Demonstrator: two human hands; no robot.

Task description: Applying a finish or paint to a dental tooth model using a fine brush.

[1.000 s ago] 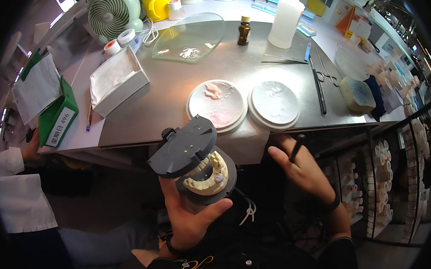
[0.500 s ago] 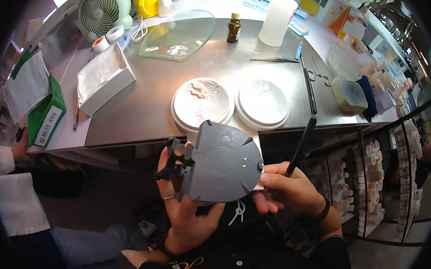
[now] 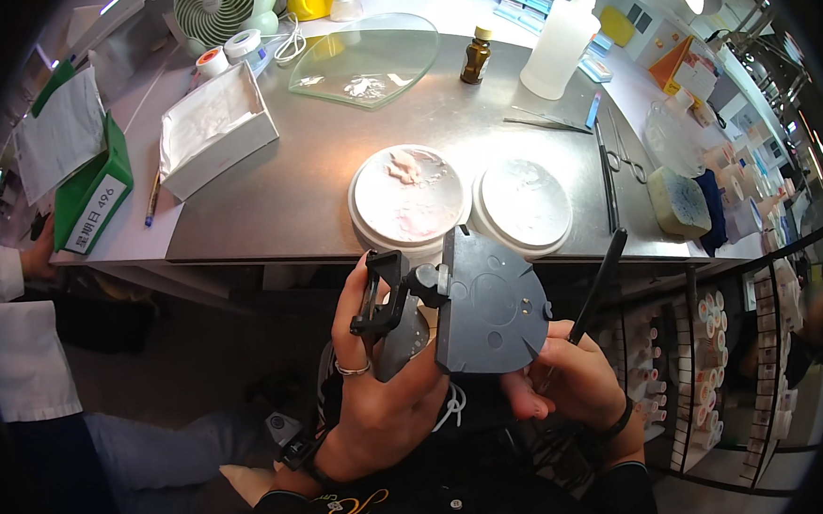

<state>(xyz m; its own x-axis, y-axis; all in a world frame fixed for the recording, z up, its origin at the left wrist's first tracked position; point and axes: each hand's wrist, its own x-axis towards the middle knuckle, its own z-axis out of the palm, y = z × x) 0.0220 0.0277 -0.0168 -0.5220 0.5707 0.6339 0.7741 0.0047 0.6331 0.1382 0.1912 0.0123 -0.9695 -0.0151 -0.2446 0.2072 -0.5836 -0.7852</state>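
Observation:
Held up in front of my body is a dark grey hinged dental articulator, its flat plate tilted toward me and its black joint on the left. My left hand grips it at the joint side, with the index finger stretched up behind the black arm. Between the fingers of my right hand is a slim black-handled tool, handle slanting up to the right. That hand rests close against the articulator's right edge. The plate hides whatever is on its far side, and the tool's working tip is not clear.
Beyond the articulator stand two round white dishes, the left dish holding pinkish paste. Behind are a glass slab, brown bottle and white squeeze bottle. Tweezers, scissors and a sponge lie right; a white box left.
The articulator has turned, showing its joint and the gap between its halves more. My left fingers have shifted toward the joint. The bench appears slightly farther right in view.

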